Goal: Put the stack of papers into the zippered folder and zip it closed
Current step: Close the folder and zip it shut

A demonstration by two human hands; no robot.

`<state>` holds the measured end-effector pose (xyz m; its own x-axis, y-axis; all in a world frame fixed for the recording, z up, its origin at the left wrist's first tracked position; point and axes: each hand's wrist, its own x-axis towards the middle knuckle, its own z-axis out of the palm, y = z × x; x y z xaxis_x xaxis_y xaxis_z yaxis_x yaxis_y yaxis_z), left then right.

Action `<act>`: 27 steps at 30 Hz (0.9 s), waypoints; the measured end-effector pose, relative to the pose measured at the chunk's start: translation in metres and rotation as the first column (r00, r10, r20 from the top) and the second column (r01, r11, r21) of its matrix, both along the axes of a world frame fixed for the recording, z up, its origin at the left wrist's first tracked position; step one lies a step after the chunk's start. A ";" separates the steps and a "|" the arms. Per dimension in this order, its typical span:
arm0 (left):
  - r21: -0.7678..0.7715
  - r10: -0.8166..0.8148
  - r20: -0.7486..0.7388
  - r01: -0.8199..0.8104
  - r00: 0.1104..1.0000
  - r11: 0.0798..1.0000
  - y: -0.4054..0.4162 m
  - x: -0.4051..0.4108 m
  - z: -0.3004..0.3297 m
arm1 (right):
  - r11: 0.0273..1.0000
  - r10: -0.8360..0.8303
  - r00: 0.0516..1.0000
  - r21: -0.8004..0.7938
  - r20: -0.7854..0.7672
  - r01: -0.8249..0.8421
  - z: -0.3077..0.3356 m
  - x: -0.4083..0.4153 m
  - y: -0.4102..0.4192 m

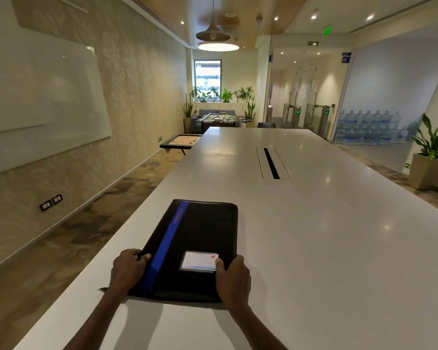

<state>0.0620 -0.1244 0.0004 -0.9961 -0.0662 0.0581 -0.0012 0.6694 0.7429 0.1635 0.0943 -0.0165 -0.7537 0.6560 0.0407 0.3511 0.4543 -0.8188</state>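
Now the folder [195, 248] lies shut on the table [326, 236], lower centre of the frame. Both hands grip its near corners, left hand [127, 267], right hand [232, 276]. No papers show; whether it is zipped I cannot tell. Next probably calls for finding the zip pull.

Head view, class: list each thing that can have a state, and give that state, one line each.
Zippered folder: closed, flat on the white table.
Left hand: gripping the folder's left edge.
Right hand: gripping its right edge, thumb on the card window.
Stack of papers: not visible.
Pendant lamp: lit.
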 end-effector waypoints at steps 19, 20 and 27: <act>-0.067 -0.017 0.048 0.020 0.999 0.998 -0.013 -0.011 -0.009 | 0.989 0.039 0.992 0.138 0.119 -0.056 -0.012 -0.009 -0.006; -0.071 -0.011 0.041 0.013 0.999 0.997 -0.013 -0.011 -0.011 | 0.988 0.050 0.991 0.139 0.127 -0.068 -0.012 -0.009 -0.004; -0.451 0.010 -0.159 -0.082 0.987 0.889 0.016 0.004 -0.004 | 0.958 0.155 0.973 0.215 0.172 -0.191 -0.002 -0.006 0.021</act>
